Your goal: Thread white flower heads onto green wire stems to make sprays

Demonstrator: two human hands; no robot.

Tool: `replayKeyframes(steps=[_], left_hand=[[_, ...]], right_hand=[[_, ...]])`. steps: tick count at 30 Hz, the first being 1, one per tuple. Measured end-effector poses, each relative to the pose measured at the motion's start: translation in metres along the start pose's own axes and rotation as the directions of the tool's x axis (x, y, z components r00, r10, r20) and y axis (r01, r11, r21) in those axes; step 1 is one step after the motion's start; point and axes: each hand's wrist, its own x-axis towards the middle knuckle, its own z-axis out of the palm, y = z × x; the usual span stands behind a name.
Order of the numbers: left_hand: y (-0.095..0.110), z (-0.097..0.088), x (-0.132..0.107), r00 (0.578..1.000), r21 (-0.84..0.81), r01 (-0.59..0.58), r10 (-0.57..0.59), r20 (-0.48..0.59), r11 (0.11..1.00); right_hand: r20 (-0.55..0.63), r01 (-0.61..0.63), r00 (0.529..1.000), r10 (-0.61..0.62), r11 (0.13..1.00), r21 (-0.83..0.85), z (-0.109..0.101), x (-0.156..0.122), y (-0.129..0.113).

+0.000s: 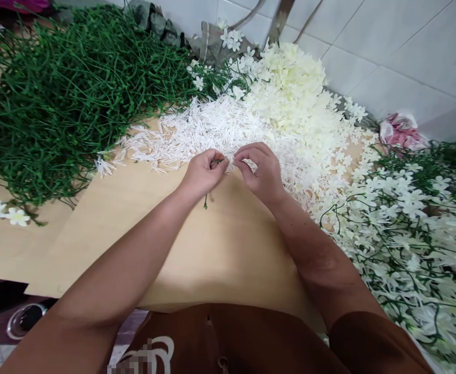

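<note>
Worktop [212, 249] of pale wood, both hands at its far edge, fingertips nearly touching. Left hand [202, 174] curled closed on a thin green stem [205, 202] — lower end hangs below the palm, top end shows between thumb and forefinger. Right hand [262, 174] pinched shut on a small white piece [251, 166], held just beside the stem's tip. Heap of white stamens [212, 130] lies directly behind the hands. Loose green stems [67, 93] piled far left; cream petals [290, 88] behind right; finished white flowers [407, 228] at right.
</note>
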Motion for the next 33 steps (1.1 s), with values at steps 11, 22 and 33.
replayKeyframes(steps=[11,22,33], left_hand=[[0.000,-0.004,-0.002,0.999,-0.110,0.016,-0.010,0.051,0.994],[-0.003,-0.013,0.001,0.992,-0.261,0.051,-0.018,0.126,0.964],[0.009,-0.015,-0.003,0.987,-0.262,0.086,-0.046,0.156,0.961]], right_hand=[[0.036,-0.246,0.968,0.249,0.905,0.348,0.016,-0.011,0.002],[0.282,-0.552,0.819,0.499,0.552,0.625,0.021,-0.005,-0.001],[0.059,-0.398,0.913,0.403,0.851,0.343,0.015,-0.004,-0.008]])
